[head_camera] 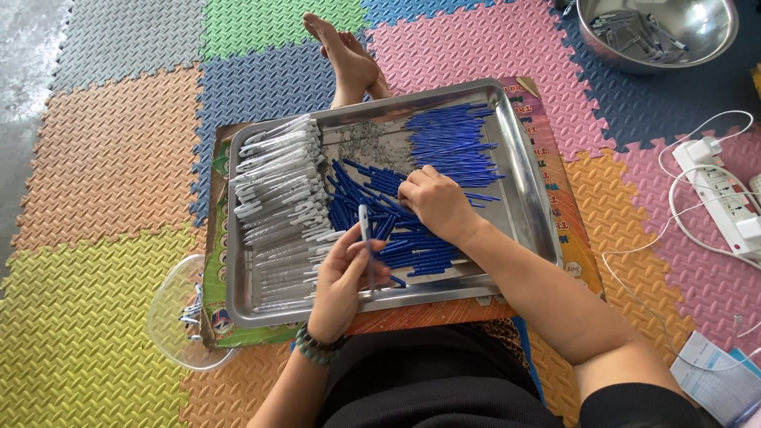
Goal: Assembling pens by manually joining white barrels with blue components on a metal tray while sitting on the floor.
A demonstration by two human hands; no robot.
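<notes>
My left hand (342, 273) pinched a clear pen barrel (364, 230) upright over the near edge of the steel tray (523, 198); it seemed light, stiff and slick, best held mid-shaft. My right hand (434, 202), fingers curled, pressed into the blue refills (420, 250); whether it gripped one, I couldn't tell.

The tray (527, 208) is bare metal, brushed and dully shiny, with scuffed patches in the middle. On it lie smooth blue plastic pen parts (448, 143) and glossy clear-and-white plastic barrels (277, 198). Under the tray sits printed cardboard (575, 230), slick on its face. The floor mats (103, 158) are soft foam with a rough, ridged, matt surface. The steel bowl (705, 32) gleams like a mirror, while the clear plastic bowl (170, 317) looks thin and glossy.
</notes>
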